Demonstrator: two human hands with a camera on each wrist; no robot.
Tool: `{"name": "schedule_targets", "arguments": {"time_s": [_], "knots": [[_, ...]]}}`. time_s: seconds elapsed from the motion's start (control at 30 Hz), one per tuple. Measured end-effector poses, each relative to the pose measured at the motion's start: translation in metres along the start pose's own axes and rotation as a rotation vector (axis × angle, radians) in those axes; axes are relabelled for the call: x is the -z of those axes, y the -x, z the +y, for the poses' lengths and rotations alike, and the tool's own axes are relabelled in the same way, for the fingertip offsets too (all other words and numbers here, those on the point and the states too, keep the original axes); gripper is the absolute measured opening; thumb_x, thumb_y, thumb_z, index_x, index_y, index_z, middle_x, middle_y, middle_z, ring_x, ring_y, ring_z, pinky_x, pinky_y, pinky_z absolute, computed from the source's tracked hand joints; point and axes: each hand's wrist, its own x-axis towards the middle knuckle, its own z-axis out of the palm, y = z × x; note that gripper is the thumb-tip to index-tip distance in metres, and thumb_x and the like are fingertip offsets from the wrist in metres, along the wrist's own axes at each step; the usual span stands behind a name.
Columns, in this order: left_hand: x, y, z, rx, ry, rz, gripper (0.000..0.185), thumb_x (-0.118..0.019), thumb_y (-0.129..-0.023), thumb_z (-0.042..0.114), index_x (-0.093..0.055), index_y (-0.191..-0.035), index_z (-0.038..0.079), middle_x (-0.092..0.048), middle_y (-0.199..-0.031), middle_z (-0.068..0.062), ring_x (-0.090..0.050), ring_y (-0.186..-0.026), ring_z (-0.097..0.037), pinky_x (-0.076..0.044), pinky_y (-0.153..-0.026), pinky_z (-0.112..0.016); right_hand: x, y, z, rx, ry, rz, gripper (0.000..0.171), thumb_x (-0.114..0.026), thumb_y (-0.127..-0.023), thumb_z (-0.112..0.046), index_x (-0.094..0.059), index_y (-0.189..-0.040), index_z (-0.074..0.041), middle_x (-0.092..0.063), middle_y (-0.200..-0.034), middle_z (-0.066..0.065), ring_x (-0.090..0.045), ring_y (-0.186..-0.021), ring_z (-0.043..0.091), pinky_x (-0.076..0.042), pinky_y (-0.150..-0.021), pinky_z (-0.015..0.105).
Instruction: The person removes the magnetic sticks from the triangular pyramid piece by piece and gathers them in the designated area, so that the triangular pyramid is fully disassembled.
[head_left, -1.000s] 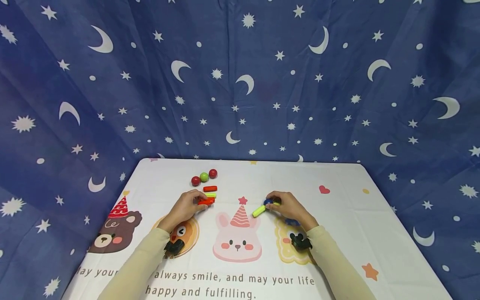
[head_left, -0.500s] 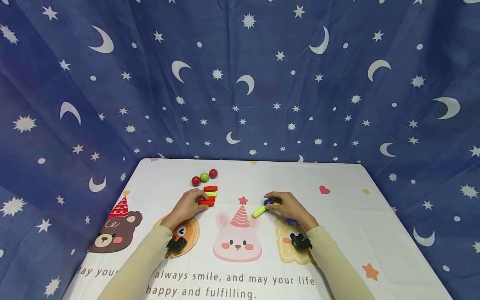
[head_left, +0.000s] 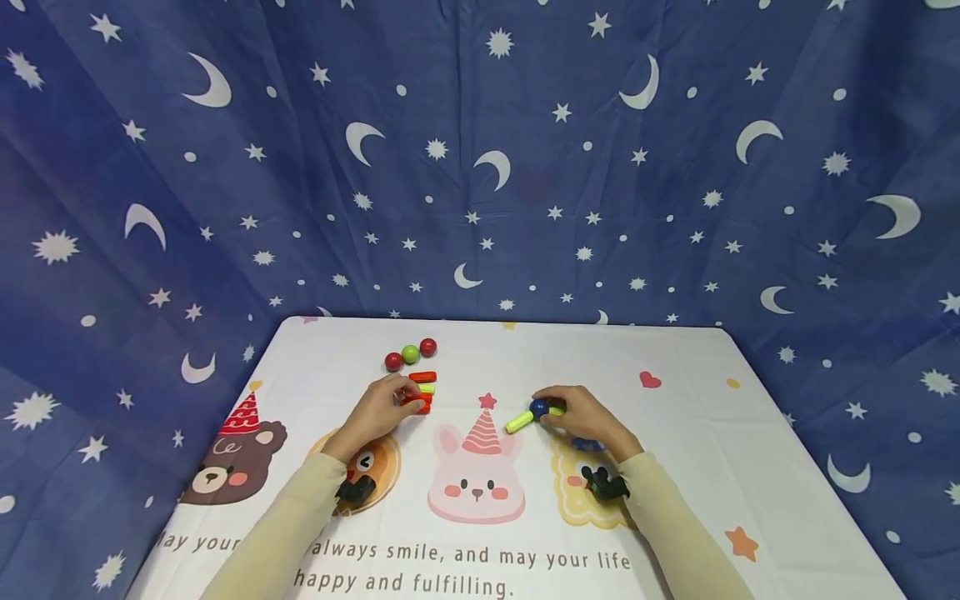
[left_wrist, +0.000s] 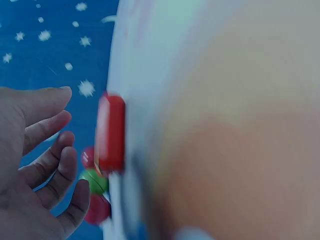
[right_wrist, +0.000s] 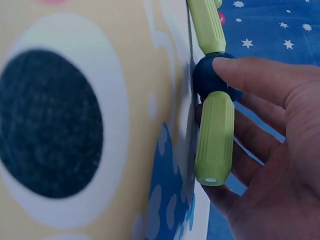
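In the head view my left hand (head_left: 381,414) hovers over the near end of a small group of short red rods (head_left: 426,407) and a yellow-green rod (head_left: 426,389). The left wrist view shows its fingers loosely bent and apart from a red rod (left_wrist: 111,134). My right hand (head_left: 583,415) pinches a dark blue ball (right_wrist: 207,76), thumb on its near side and fingers behind it. Two ribbed yellow-green rods join this ball, a nearer rod (right_wrist: 215,142) and a farther rod (right_wrist: 207,27). The right fingers partly hide the ball and one rod in the head view.
Beyond the rods lie a red ball (head_left: 393,362), a green ball (head_left: 410,354) and another red ball (head_left: 428,347) in a slanting row. The white printed tablecloth (head_left: 660,467) reaches back to a blue starry curtain (head_left: 525,250).
The left fingers have moved slightly right and no longer grip the near red rod. My right hand keeps its hold on the blue ball, which shows more fully now.
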Motion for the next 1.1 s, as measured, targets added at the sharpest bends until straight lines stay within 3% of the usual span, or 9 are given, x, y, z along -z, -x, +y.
{"name": "schedule_targets", "arguments": {"time_s": [0.23, 0.5, 0.73, 1.1], "knots": [[-0.009, -0.011, 0.031, -0.09, 0.082, -0.007, 0.016, -0.072, -0.089, 0.022, -0.069, -0.103, 0.013, -0.066, -0.098, 0.001, -0.06, -0.09, -0.015, -0.051, -0.08, -0.03, -0.002, -0.001, 0.005, 0.009, 0.01, 0.032, 0.037, -0.078, -0.084, -0.021, -0.067, -0.119, -0.017, -0.07, -0.108, -0.001, -0.062, -0.095, 0.012, -0.053, -0.092, 0.036], [-0.04, -0.024, 0.056, -0.156, 0.109, -0.066, 0.018, -0.071, -0.09, 0.02, -0.07, -0.104, 0.01, -0.067, -0.1, 0.001, -0.061, -0.095, -0.017, -0.052, -0.088, -0.038, -0.002, -0.002, 0.006, 0.001, 0.002, 0.054, 0.036, -0.081, -0.081, -0.024, -0.068, -0.114, -0.018, -0.068, -0.097, -0.005, -0.059, -0.087, 0.01, -0.051, -0.084, 0.032], [-0.07, -0.031, 0.069, -0.144, 0.161, -0.148, 0.023, -0.071, -0.09, 0.017, -0.067, -0.11, 0.008, -0.068, -0.103, -0.007, -0.061, -0.096, -0.021, -0.052, -0.089, -0.039, -0.003, -0.001, 0.003, -0.012, -0.021, 0.05, 0.035, -0.081, -0.081, -0.026, -0.067, -0.112, -0.019, -0.066, -0.093, -0.005, -0.057, -0.084, 0.01, -0.049, -0.081, 0.03], [-0.097, -0.044, 0.078, -0.054, 0.275, -0.229, 0.033, -0.07, -0.091, 0.022, -0.064, -0.121, 0.01, -0.068, -0.117, -0.008, -0.065, -0.102, -0.017, -0.054, -0.091, -0.033, -0.003, -0.002, 0.008, 0.033, -0.029, 0.07, 0.035, -0.082, -0.08, -0.027, -0.068, -0.111, -0.017, -0.068, -0.093, -0.004, -0.059, -0.084, 0.009, -0.05, -0.08, 0.029]]}}
